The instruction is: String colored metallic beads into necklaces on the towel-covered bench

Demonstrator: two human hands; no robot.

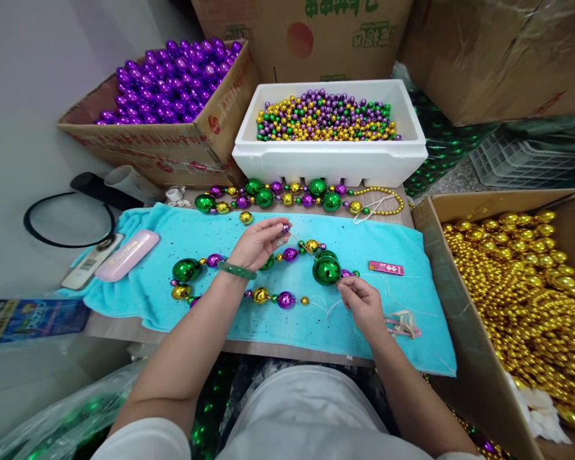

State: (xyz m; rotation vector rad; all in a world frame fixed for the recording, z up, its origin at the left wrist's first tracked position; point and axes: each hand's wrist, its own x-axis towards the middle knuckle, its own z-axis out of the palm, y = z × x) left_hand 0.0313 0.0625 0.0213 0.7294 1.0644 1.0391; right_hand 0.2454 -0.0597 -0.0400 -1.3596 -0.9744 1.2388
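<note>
My left hand (pixel 259 243), with a green bangle on its wrist, pinches a small purple bead (pixel 286 228) on a thin thread above the turquoise towel (pixel 148 281). My right hand (pixel 361 301) is closed in a pinch on the thread (pixel 316 306), right below a large green ball (pixel 326 268). A partly strung strand of green, purple and gold beads (pixel 268 297) curves over the towel between my hands. A finished bead strand (pixel 278 195) lies along the towel's far edge.
A white foam box (pixel 330 160) of small mixed beads stands behind. A carton of purple beads (pixel 172 83) is back left, a carton of gold beads (pixel 522 287) right. A pink case (pixel 127 254), a remote (pixel 91 263), a pink label (pixel 386 268) and clips (pixel 402 323) lie nearby.
</note>
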